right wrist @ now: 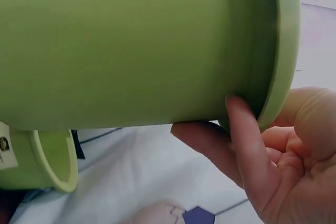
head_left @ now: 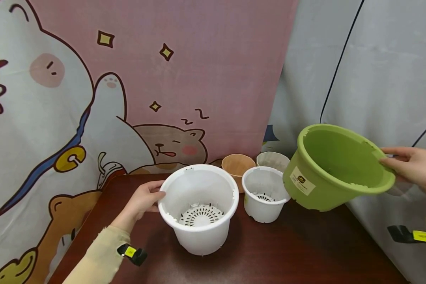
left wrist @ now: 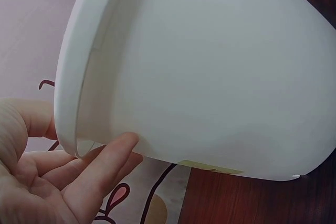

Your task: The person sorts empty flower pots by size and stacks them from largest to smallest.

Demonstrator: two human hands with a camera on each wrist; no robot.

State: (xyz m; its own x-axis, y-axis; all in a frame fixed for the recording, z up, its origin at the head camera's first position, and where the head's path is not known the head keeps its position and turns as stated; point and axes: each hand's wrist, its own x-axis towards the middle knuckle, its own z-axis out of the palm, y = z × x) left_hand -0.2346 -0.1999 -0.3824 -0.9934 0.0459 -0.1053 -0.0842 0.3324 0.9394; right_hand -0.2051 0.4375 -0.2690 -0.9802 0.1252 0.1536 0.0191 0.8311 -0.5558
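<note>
A large white plastic flower pot with a slotted bottom is in the middle of the head view. My left hand grips its rim from the left, with fingers against the outer wall below the lip. Whether this pot touches the table cannot be told. At the right, my right hand holds a large green flower pot by its rim, tilted and raised above the table. In the right wrist view, fingers press the green wall under the lip.
Behind stand a smaller white pot, an orange-tan pot and a pale pot. Another green pot shows in the right wrist view. The dark red table meets a cartoon-printed cloth at the back.
</note>
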